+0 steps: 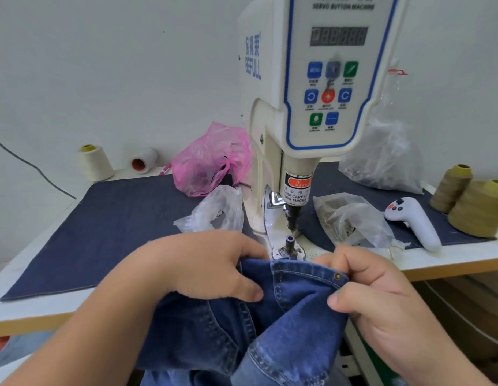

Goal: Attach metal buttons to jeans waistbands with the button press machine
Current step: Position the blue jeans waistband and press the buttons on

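Note:
Blue jeans (292,310) hang over the table's front edge, their waistband bunched just below the lower die (289,243) of the cream button press machine (320,79). My left hand (208,266) grips the waistband's left part, thumb on top of the denim. My right hand (373,288) pinches the waistband's right end, beside a small brass rivet (338,276). The machine's upper punch (292,215) stands raised above the die, with a gap between them.
A dark denim mat (108,227) covers the table. Clear bags (353,221) of metal parts lie right and left (214,213) of the machine, a pink bag (211,160) behind. A white handheld controller (414,221) and thread cones (476,207) stand at right, two spools (94,162) at back left.

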Demonstrator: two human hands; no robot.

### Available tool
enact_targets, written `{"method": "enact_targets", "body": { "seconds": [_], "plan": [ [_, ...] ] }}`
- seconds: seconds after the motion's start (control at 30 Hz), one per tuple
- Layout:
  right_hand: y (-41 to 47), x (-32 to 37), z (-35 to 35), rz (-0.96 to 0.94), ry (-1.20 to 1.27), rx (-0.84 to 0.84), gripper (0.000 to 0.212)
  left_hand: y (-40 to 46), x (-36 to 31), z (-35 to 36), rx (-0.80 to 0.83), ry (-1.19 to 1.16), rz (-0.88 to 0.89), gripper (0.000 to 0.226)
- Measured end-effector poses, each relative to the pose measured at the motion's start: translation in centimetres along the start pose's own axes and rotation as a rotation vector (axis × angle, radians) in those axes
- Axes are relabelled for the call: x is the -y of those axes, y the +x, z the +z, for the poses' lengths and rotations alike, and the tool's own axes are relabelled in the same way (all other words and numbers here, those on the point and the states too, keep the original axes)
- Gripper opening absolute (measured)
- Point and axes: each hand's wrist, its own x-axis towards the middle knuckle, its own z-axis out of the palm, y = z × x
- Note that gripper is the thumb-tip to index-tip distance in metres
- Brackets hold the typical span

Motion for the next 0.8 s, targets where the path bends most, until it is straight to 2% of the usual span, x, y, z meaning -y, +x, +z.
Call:
{"method": "enact_targets", "body": {
  "seconds": [0.13, 0.3, 0.37, 0.5, 0.63, 0.73, 0.8],
  "plan": [
    [0.3, -0.6, -0.7, -0.014, -0.091, 0.015, 0.013, 0.2, -0.3, 0.4, -0.038, -0.049, 0.097, 0.014],
    [0.8, 0.0, -2.3, 0.271, -0.362, 0.130, 0.051, -0.1, -0.6, 0.1, -0.100, -0.043, 0.150, 0.007],
    [0.8, 0.2, -2.4, 0.394, -0.358, 0.208, 0.065, 0.0, -0.8, 0.4, -0.119, -0.005, 0.140, 0.004],
    [0.9, 0.5, -1.8, 0.458, -0.334, 0.305, 0.052, 0.3, -1.3, 1.3, -0.173, 0.110, 0.096, 0.015],
    [1.0, 0.3, -1.8, 0.496, -0.375, 0.319, 0.069, -0.1, -1.7, 1.8, -0.222, 0.182, 0.135, 0.023],
    [0.9, 0.3, -2.1, 0.497, -0.335, 0.372, 0.078, -0.1, -1.9, 1.7, -0.227, 0.153, 0.191, 0.028],
    [0.9, 0.2, -2.7, 0.504, -0.198, 0.340, 0.076, 0.1, -1.7, 1.5, -0.208, 0.092, 0.186, 0.026]
  ]
}}
